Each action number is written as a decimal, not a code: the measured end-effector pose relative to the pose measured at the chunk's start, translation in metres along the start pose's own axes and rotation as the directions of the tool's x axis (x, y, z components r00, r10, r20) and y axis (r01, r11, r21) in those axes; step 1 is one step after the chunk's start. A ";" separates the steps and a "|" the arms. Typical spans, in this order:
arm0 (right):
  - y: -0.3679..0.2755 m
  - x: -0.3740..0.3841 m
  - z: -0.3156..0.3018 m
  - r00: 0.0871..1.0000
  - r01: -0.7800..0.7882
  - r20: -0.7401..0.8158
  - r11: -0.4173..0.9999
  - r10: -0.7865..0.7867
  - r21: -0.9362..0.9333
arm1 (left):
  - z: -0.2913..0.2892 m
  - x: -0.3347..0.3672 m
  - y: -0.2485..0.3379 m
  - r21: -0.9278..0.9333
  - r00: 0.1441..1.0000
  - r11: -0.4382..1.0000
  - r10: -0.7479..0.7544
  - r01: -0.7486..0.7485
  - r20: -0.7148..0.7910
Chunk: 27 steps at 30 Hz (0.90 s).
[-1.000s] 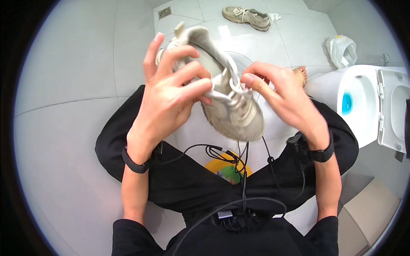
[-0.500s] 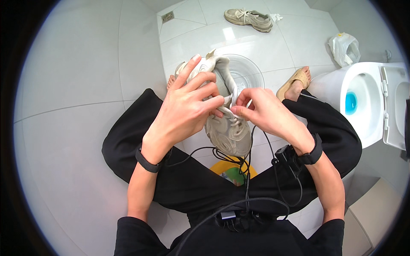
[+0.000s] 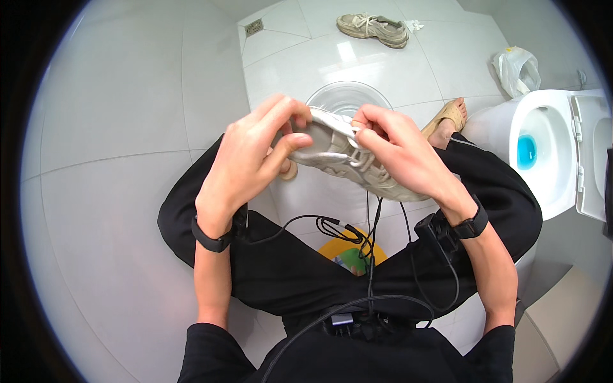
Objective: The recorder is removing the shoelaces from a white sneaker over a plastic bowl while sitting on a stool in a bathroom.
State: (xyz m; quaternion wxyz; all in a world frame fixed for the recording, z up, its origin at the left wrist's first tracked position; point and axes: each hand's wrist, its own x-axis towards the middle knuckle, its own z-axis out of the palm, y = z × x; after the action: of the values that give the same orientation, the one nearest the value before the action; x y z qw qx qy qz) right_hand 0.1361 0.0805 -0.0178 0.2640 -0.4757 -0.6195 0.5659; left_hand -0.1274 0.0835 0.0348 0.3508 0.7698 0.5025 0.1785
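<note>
Between my hands hangs a worn off-white sneaker (image 3: pixel 364 167), tilted so its toe points to the right and its opening faces up toward me. My left hand (image 3: pixel 258 150) grips the heel end, thumb at the collar and fingers curled over the far rim. With bent fingers pinched together, my right hand (image 3: pixel 401 148) holds the sneaker by its tongue and lace area; the hand hides part of the laces. Below and behind the sneaker, a clear round basin (image 3: pixel 350 92) rests on the floor, partly covered by it.
Another sneaker (image 3: pixel 373 30) lies on the far tiles beside a scrap of white tissue (image 3: pixel 416 25). To the right stand a toilet (image 3: pixel 533 191) with blue water and a white plastic bag (image 3: pixel 516 69). Black cables (image 3: pixel 338 230) dangle over a yellow object (image 3: pixel 329 247) between my legs.
The sneaker has turned from toe toward me to toe toward the right. My left hand has shifted to its heel end; my right hand remains by the laces.
</note>
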 end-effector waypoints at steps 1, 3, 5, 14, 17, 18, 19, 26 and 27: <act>0.001 -0.001 -0.001 0.998 0.057 0.003 0.997 -0.057 -0.051 | 0.005 0.003 0.001 -0.001 1.000 1.000 -0.003 0.003 -0.005; -0.012 -0.001 -0.001 0.998 0.053 0.034 0.998 -0.052 -0.043 | 0.017 0.009 -0.003 0.436 0.889 0.828 0.441 -0.352 -0.121; -0.019 -0.001 0.002 0.996 0.052 0.068 0.998 -0.049 -0.035 | 0.033 0.010 -0.016 0.429 0.891 0.816 0.450 -0.387 -0.053; -0.019 0.005 -0.007 0.901 0.064 -0.236 0.649 -0.364 -0.758 | 0.045 0.009 -0.033 0.586 0.929 0.774 0.358 -0.241 -0.090; -0.018 0.007 -0.012 0.932 0.065 -0.193 0.665 -0.306 -0.744 | 0.047 0.009 -0.031 0.657 0.924 0.720 0.371 -0.226 -0.089; -0.016 0.008 -0.012 0.936 0.120 -0.161 0.714 -0.314 -0.690 | 0.048 0.007 -0.032 0.660 0.922 0.714 0.379 -0.234 -0.083; -0.013 0.008 -0.009 0.936 0.123 -0.159 0.711 -0.316 -0.692 | 0.050 0.004 -0.034 0.663 0.919 0.708 0.387 -0.243 -0.077; -0.001 0.009 0.010 0.860 0.428 0.140 0.546 -0.490 -0.720 | 0.052 -0.002 -0.034 0.670 0.925 0.678 0.379 -0.302 0.033; 0.000 0.009 0.012 0.862 0.425 0.138 0.548 -0.487 -0.721 | 0.052 -0.003 -0.034 0.668 0.924 0.679 0.380 -0.305 0.036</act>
State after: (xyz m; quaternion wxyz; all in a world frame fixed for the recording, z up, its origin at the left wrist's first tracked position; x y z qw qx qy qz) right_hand 0.1220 0.0827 -0.0221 0.2136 -0.3845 -0.8831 0.1633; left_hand -0.1181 0.0711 -0.0251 -0.0120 0.9130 0.3974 0.0916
